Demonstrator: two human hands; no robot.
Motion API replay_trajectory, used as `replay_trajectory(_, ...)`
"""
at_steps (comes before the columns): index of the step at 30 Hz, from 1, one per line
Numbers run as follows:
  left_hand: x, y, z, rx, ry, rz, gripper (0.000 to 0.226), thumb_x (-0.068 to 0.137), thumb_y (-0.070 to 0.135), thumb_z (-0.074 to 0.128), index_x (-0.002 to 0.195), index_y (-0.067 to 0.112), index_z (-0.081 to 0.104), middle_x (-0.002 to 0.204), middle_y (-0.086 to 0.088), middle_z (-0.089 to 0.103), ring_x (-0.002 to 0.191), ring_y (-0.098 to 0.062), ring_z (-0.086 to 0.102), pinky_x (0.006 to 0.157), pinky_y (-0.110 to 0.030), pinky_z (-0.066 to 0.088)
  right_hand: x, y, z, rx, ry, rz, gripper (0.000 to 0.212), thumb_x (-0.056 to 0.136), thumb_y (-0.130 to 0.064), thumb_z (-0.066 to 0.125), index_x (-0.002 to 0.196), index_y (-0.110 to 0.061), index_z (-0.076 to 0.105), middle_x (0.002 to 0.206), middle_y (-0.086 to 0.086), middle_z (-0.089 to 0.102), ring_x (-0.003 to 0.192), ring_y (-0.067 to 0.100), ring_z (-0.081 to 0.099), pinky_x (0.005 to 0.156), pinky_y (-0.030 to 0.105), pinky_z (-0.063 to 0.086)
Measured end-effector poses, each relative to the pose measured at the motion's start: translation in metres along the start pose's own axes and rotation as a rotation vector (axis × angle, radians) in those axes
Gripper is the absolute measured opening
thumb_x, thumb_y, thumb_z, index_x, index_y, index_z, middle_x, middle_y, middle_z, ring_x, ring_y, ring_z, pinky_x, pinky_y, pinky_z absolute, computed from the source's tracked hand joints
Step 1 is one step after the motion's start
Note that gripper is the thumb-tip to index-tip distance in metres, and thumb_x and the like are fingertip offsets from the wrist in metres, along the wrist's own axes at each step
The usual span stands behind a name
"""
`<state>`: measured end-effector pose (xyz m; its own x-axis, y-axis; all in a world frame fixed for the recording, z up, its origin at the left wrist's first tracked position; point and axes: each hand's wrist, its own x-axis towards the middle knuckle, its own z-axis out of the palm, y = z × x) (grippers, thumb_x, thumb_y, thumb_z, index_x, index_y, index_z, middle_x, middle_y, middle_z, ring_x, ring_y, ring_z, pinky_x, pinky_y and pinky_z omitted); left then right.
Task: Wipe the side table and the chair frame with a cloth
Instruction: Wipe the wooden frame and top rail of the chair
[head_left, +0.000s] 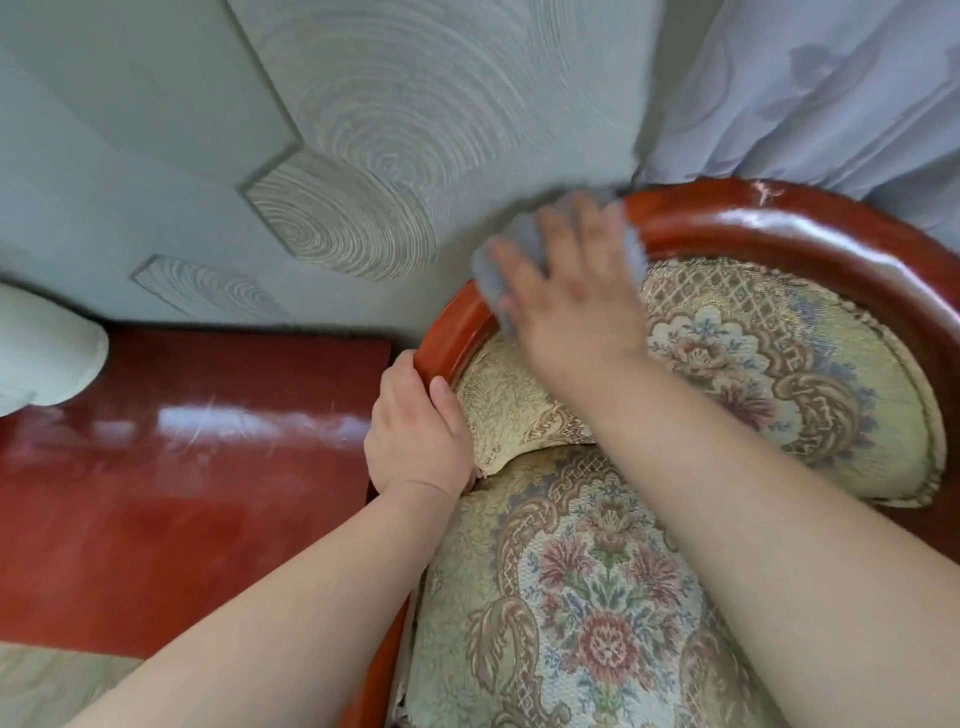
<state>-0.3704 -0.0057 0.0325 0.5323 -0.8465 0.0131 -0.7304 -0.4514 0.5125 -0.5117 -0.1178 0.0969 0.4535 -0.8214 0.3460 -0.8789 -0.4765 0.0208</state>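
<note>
A chair with a glossy red-brown wooden frame (769, 221) and floral woven upholstery fills the right half of the head view. My right hand (571, 301) presses a grey cloth (498, 270) onto the top left curve of the backrest frame, fingers spread over the cloth. My left hand (415, 431) grips the frame's left side lower down, thumb on the inner edge beside the padding. The red-brown side table (182, 467) stands to the left of the chair, its shiny top showing light streaks.
A pale rounded object (47, 358) sits on the table's far left. A textured green wall (337, 156) with swirl patterns rises behind. A light lilac curtain (810, 88) hangs behind the chair's back at the upper right. A strip of pale fabric shows at the bottom left.
</note>
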Motion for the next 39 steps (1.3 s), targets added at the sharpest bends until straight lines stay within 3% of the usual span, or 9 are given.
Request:
replay_trajectory(2,0.0,-0.002,0.002,-0.001,0.012,0.016,0.046,0.105,0.033,0.041,0.148,0.016,0.043,0.138,-0.009,0.057,0.114,-0.04,0.059,0.086,-0.05,0.046,-0.006,-0.006,0.01,0.017,0.01,-0.155,0.05,0.101,-0.035,0.045,0.149,-0.022,0.052,0.154,0.023,0.045,0.149,0.05,0.028,0.127,0.057,0.004)
replay_trajectory(5,0.002,-0.003,0.003,0.003,0.006,0.017,0.047,0.104,0.033,0.04,0.147,0.016,0.044,0.135,-0.009,0.059,0.113,-0.041,0.06,0.085,-0.052,0.046,-0.009,0.019,0.004,0.048,0.114,-0.164,0.051,0.099,-0.026,0.055,0.15,-0.024,0.052,0.154,0.016,0.048,0.148,0.043,0.035,0.126,0.055,0.018)
replay_trajectory(10,0.004,0.001,-0.009,-0.103,-0.041,0.038,0.044,0.105,0.03,0.043,0.144,0.01,0.048,0.137,-0.012,0.059,0.122,-0.04,0.057,0.096,-0.05,0.045,-0.032,0.086,-0.019,-0.046,0.123,0.208,0.069,0.097,-0.012,0.061,0.159,-0.021,0.033,0.163,0.018,0.033,0.153,0.043,0.022,0.128,0.052,0.007)
replay_trajectory(16,0.064,0.081,-0.038,0.093,-0.104,0.553,0.057,0.107,0.047,0.036,0.149,0.01,0.046,0.136,-0.013,0.061,0.121,-0.035,0.059,0.097,-0.047,0.049,-0.04,0.104,-0.036,-0.059,0.101,0.455,0.063,0.103,-0.023,0.054,0.161,-0.016,0.029,0.164,0.025,0.026,0.154,0.046,0.014,0.127,0.058,0.007)
replay_trajectory(19,0.093,0.151,-0.029,0.175,-0.205,0.856,0.056,0.102,0.052,0.038,0.141,0.013,0.049,0.128,-0.013,0.064,0.112,-0.035,0.064,0.085,-0.045,0.054,-0.029,0.082,-0.029,0.002,0.078,0.341,0.065,0.102,-0.027,0.052,0.162,-0.023,0.027,0.167,0.02,0.021,0.156,0.044,0.007,0.126,0.05,-0.006)
replay_trajectory(23,0.104,0.185,-0.008,0.327,-0.114,1.002,0.051,0.096,0.056,0.038,0.121,0.013,0.05,0.104,-0.014,0.069,0.082,-0.038,0.068,0.062,-0.043,0.054,-0.03,0.104,-0.022,-0.022,0.13,0.266,0.073,0.095,-0.014,0.059,0.161,-0.02,0.03,0.164,0.018,0.031,0.154,0.042,0.019,0.128,0.049,0.007)
replay_trajectory(28,0.102,0.175,0.001,0.37,0.023,1.054,0.056,0.102,0.057,0.038,0.127,0.009,0.054,0.097,-0.012,0.067,0.068,-0.033,0.063,0.051,-0.037,0.049,-0.093,0.174,-0.024,-0.055,0.17,0.726,0.068,0.101,-0.02,0.059,0.161,-0.015,0.026,0.158,0.023,0.034,0.147,0.045,0.027,0.125,0.055,0.018)
replay_trajectory(31,0.102,0.178,0.002,0.408,0.037,1.046,0.052,0.103,0.053,0.044,0.125,0.008,0.055,0.095,-0.013,0.067,0.065,-0.033,0.062,0.05,-0.034,0.044,-0.102,0.18,-0.026,-0.057,0.126,0.824,0.065,0.105,-0.029,0.05,0.161,-0.013,0.023,0.158,0.027,0.03,0.147,0.048,0.025,0.124,0.058,0.016)
replay_trajectory(39,0.105,0.176,0.007,0.419,0.05,1.065,0.054,0.103,0.053,0.043,0.124,0.004,0.058,0.099,-0.016,0.068,0.07,-0.038,0.064,0.054,-0.04,0.042,-0.036,0.112,-0.024,0.088,0.057,0.522,0.067,0.103,-0.04,0.036,0.164,-0.037,0.009,0.171,0.016,0.005,0.155,0.044,-0.01,0.123,0.052,-0.017)
